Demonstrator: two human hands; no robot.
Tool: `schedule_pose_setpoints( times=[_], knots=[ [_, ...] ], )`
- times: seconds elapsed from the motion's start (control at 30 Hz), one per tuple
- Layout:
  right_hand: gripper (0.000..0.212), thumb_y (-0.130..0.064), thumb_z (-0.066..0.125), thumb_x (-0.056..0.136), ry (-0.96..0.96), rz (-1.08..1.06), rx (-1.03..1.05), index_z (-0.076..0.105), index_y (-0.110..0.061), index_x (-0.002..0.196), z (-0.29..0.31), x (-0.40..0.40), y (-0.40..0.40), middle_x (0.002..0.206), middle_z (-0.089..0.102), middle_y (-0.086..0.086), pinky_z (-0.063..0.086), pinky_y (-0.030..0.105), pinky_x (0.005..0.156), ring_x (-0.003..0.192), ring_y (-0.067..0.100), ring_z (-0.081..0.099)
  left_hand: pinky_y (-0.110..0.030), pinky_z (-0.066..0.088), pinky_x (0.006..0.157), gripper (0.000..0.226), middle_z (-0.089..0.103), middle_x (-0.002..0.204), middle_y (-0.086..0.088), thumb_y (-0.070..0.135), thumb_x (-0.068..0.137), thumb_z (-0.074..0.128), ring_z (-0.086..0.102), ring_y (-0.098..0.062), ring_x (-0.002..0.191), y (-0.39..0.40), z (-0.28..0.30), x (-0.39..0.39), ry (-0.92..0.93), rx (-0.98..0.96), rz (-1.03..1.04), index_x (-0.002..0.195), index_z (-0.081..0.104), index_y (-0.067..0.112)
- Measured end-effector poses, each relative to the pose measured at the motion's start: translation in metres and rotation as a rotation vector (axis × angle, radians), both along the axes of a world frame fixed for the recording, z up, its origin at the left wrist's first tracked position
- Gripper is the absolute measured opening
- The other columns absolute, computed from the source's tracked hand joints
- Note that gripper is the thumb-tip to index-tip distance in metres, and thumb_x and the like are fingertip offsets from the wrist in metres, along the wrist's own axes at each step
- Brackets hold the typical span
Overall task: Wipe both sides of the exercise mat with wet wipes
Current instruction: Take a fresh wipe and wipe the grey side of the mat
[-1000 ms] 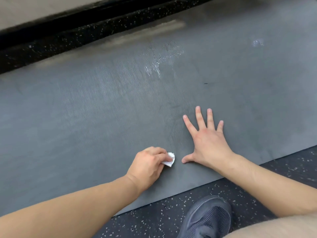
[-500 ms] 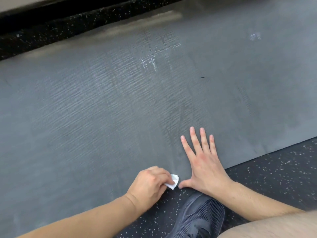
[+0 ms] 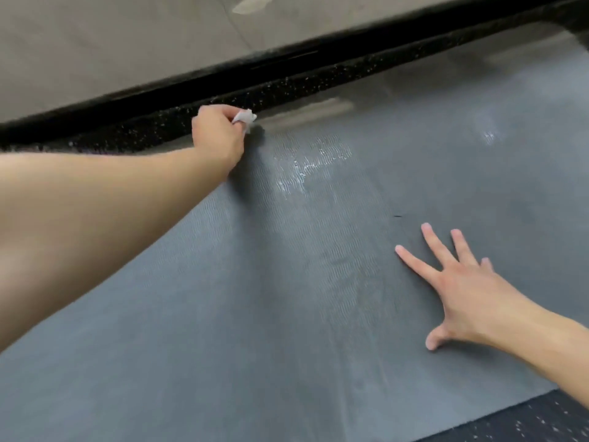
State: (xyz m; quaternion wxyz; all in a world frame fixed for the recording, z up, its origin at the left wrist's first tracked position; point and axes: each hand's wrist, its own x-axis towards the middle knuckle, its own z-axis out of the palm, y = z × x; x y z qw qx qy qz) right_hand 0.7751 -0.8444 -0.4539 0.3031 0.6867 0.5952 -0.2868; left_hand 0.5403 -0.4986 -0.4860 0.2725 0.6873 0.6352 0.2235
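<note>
A grey ribbed exercise mat lies flat and fills most of the view. My left hand reaches to the mat's far edge and is shut on a small crumpled white wet wipe, which pokes out past the fingers. My right hand lies flat on the mat at the near right, fingers spread, holding nothing. Wet streaks shine on the mat just right of the left hand.
Black speckled rubber floor runs along the mat's far edge, and more speckled floor shows at the near right corner. A black baseboard and a grey wall lie behind it.
My left hand has swept with the wipe from the mat's near edge up to its far edge. The view has shifted forward, so the shoe and knee have left the frame.
</note>
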Motion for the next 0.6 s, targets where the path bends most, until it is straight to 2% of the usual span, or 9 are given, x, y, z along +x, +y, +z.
schedule_pose_setpoints(
  times=[0.1, 0.17, 0.27, 0.33, 0.47, 0.6],
  knots=[
    [0.159, -0.084, 0.079, 0.059, -0.026, 0.035, -0.035, -0.054, -0.047, 0.137, -0.01, 0.001, -0.005, 0.148, -0.064, 0.005, 0.025, 0.061, 0.124, 0.155, 0.047, -0.029, -0.022, 0.056, 0.086, 0.02, 0.075, 0.087, 0.008, 0.048, 0.082, 0.07, 0.07, -0.01, 0.089, 0.035, -0.015, 0.019, 0.05, -0.077, 0.019, 0.085, 0.078, 0.031],
    [0.158, -0.085, 0.077, 0.059, -0.029, 0.049, -0.065, -0.056, -0.046, 0.135, -0.012, 0.001, -0.003, 0.146, -0.065, 0.006, 0.024, 0.061, 0.124, 0.154, 0.048, -0.029, -0.025, 0.053, 0.091, 0.021, 0.076, 0.096, 0.004, 0.05, 0.086, 0.07, 0.069, -0.016, 0.097, 0.028, -0.024, 0.026, 0.142, -0.053, -0.046, 0.096, 0.079, 0.033],
    [0.159, -0.087, 0.075, 0.059, -0.037, 0.049, -0.099, -0.06, -0.044, 0.13, -0.016, 0.002, 0.003, 0.144, -0.066, 0.008, 0.027, 0.06, 0.123, 0.154, 0.051, -0.028, -0.028, 0.046, 0.088, 0.019, 0.076, 0.109, 0.007, 0.038, 0.097, 0.061, 0.065, -0.021, 0.107, -0.007, -0.028, 0.023, 0.259, 0.068, -0.251, 0.108, 0.077, 0.034],
    [0.158, -0.086, 0.075, 0.061, -0.029, 0.05, -0.12, -0.06, -0.043, 0.13, -0.011, 0.001, 0.005, 0.145, -0.066, 0.009, 0.028, 0.06, 0.123, 0.153, 0.053, -0.028, -0.027, 0.043, 0.082, 0.018, 0.074, 0.107, 0.01, 0.033, 0.098, 0.06, 0.065, -0.019, 0.105, -0.04, -0.028, 0.016, 0.27, 0.078, -0.358, 0.106, 0.076, 0.034],
    [0.154, -0.086, 0.073, 0.066, -0.004, 0.055, -0.154, -0.057, -0.041, 0.134, 0.001, 0.003, 0.011, 0.146, -0.064, 0.013, 0.029, 0.062, 0.121, 0.151, 0.057, -0.029, -0.021, 0.038, 0.072, 0.015, 0.072, 0.092, 0.009, 0.02, 0.095, 0.064, 0.067, -0.02, 0.09, -0.123, -0.024, 0.002, 0.196, 0.016, -0.399, 0.095, 0.076, 0.029],
    [0.153, -0.086, 0.073, 0.067, 0.014, 0.06, -0.172, -0.055, -0.037, 0.138, 0.014, 0.001, 0.016, 0.148, -0.061, 0.017, 0.031, 0.065, 0.119, 0.15, 0.06, -0.026, -0.032, 0.053, 0.078, 0.02, 0.073, 0.091, 0.007, 0.012, 0.09, 0.066, 0.069, -0.023, 0.089, -0.162, -0.019, -0.008, 0.204, -0.122, -0.527, 0.095, 0.078, 0.027]
  ],
)
